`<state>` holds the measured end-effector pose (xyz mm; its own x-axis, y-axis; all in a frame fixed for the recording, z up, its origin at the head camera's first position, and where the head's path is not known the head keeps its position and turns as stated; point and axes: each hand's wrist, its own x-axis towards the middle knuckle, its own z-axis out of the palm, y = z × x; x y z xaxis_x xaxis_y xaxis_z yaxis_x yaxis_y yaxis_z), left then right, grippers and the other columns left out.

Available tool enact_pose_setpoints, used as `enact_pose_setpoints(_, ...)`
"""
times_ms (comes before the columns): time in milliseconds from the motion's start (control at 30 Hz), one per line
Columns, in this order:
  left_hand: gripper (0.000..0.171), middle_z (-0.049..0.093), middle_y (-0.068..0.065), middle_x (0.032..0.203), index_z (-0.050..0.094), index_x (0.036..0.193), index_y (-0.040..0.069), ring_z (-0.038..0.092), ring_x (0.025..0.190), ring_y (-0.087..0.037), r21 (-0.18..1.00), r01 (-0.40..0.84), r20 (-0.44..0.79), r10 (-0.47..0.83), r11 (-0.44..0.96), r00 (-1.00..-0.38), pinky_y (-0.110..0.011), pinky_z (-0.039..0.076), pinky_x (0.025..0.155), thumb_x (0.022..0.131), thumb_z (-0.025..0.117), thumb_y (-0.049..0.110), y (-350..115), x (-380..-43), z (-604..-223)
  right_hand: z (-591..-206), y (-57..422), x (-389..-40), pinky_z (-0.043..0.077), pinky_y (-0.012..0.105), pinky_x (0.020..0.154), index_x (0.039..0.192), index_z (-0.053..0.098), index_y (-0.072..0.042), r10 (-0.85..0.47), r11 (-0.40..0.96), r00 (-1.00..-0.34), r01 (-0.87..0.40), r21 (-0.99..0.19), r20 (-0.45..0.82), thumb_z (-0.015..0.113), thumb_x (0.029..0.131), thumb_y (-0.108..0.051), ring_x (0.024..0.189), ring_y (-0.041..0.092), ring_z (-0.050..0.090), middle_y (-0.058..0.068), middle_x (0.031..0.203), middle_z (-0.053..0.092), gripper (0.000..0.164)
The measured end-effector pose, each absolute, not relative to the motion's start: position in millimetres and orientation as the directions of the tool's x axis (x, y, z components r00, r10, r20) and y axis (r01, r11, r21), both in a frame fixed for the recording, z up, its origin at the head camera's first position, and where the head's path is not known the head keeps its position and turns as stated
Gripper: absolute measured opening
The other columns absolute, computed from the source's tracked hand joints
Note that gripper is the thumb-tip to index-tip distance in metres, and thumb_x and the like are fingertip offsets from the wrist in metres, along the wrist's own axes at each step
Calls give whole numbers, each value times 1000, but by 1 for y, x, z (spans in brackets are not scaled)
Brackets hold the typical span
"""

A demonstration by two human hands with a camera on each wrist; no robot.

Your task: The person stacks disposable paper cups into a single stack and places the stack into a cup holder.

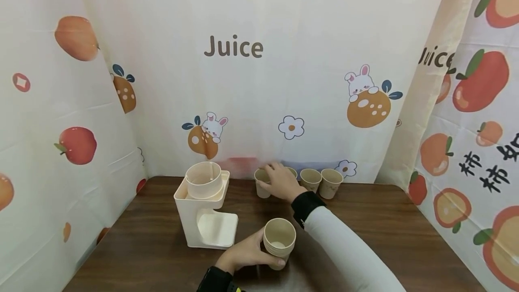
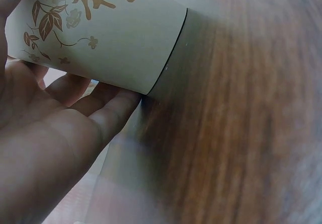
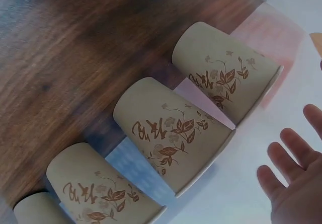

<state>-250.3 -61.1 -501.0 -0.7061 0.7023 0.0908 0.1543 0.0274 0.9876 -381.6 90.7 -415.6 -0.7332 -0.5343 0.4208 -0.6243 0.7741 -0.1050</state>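
Note:
My left hand (image 1: pixel 253 251) holds a stack of beige paper cups (image 1: pixel 279 235) upright near the front of the table. In the left wrist view, fingers and palm (image 2: pixel 65 108) curve along the side of the lowest cup (image 2: pixel 100 38), which bears a brown leaf print. At the back, several paper cups (image 1: pixel 330 184) stand in a row. My right hand (image 1: pixel 281 181) is over the left part of that row, next to the leftmost cup (image 1: pixel 263 186). Seen from the right wrist, its spread fingers (image 3: pixel 289 158) are apart from the printed cups (image 3: pixel 171 133) and hold nothing.
A cream juicer-like machine (image 1: pixel 188 220) with a round top bowl (image 1: pixel 204 181) and a low front platform (image 1: pixel 220 229) stands left of the cup stack. Behind the brown wooden table (image 1: pixel 142 238) hangs a fruit-printed curtain (image 1: pixel 251 89), close behind the cup row.

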Motion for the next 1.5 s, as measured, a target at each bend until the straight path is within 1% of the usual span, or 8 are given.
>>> enact_pose_setpoints(167, 74, 53, 0, 127, 37, 136, 33, 45, 117, -21, 988, 154, 86, 701, 33, -708, -49, 29, 102, 76, 77, 19, -63, -251, -501, -410, 82, -391, 41, 52, 95, 133, 50, -17, -502, 822, -819, -552, -138, 279, 56, 88, -51, 120, 26, 40, 10, 130, 49, 57)
enact_pose_setpoints(467, 74, 52, -5, 129, 37, 137, 32, 46, 117, -22, 989, 150, 94, 709, 16, -699, -47, 30, 102, 76, 77, 18, -64, -251, -501, -406, 71, -401, 33, 57, 102, 137, 45, -18, -454, 872, -877, -473, -125, 154, 56, 88, -52, 126, 30, 35, 12, 138, 43, 61)
enact_pose_setpoints(500, 74, 52, -5, 129, 37, 137, 31, 46, 117, -22, 988, 151, 95, 708, 16, -699, -47, 31, 102, 76, 77, 18, -64, -251, -500, -408, 71, -403, 33, 57, 101, 137, 45, -19, -459, 871, -875, -478, -115, 158, 55, 87, -54, 126, 31, 35, 13, 138, 43, 62)
enact_pose_setpoints(667, 75, 53, -1, 128, 35, 137, 33, 46, 117, -20, 988, 150, 86, 705, 30, -704, -48, 29, 102, 76, 77, 19, -64, -251, -500, -405, 65, -404, 33, 58, 102, 139, 43, -19, -445, 885, -888, -456, -94, 112, 54, 88, -53, 127, 34, 35, 15, 140, 43, 62)
enact_pose_setpoints(767, 75, 53, -1, 128, 36, 137, 33, 45, 117, -21, 987, 154, 86, 700, 36, -709, -49, 29, 102, 75, 78, 20, -64, -251, -499, -402, 61, -404, 31, 57, 103, 139, 43, -21, -426, 900, -902, -430, -70, 73, 54, 88, -54, 127, 33, 34, 14, 140, 42, 61)
enact_pose_setpoints(1000, 75, 54, 2, 127, 36, 137, 34, 45, 117, -19, 986, 165, 97, 702, 30, -705, -48, 29, 102, 75, 78, 20, -64, -252, -501, -408, 57, -407, 31, 53, 104, 136, 47, -25, -426, 904, -904, -427, -26, 35, 53, 87, -58, 126, 32, 36, 12, 138, 45, 59)
enact_pose_setpoints(1267, 75, 53, 3, 127, 36, 137, 34, 46, 116, -19, 987, 155, 84, 702, 38, -707, -48, 30, 102, 76, 77, 20, -65, -252, -500, -407, 59, -403, 37, 51, 100, 130, 51, -22, -464, 884, -884, -467, -36, 61, 61, 84, -50, 118, 33, 44, 14, 127, 54, 54)
enact_pose_setpoints(1500, 75, 54, 2, 127, 36, 136, 35, 46, 116, -19, 988, 148, 72, 691, 50, -719, -47, 31, 101, 75, 78, 22, -64, -250, -502, -411, 60, -402, 40, 50, 97, 122, 55, -24, -495, 866, -863, -500, -21, 100, 61, 85, -46, 110, 33, 49, 13, 118, 60, 43)
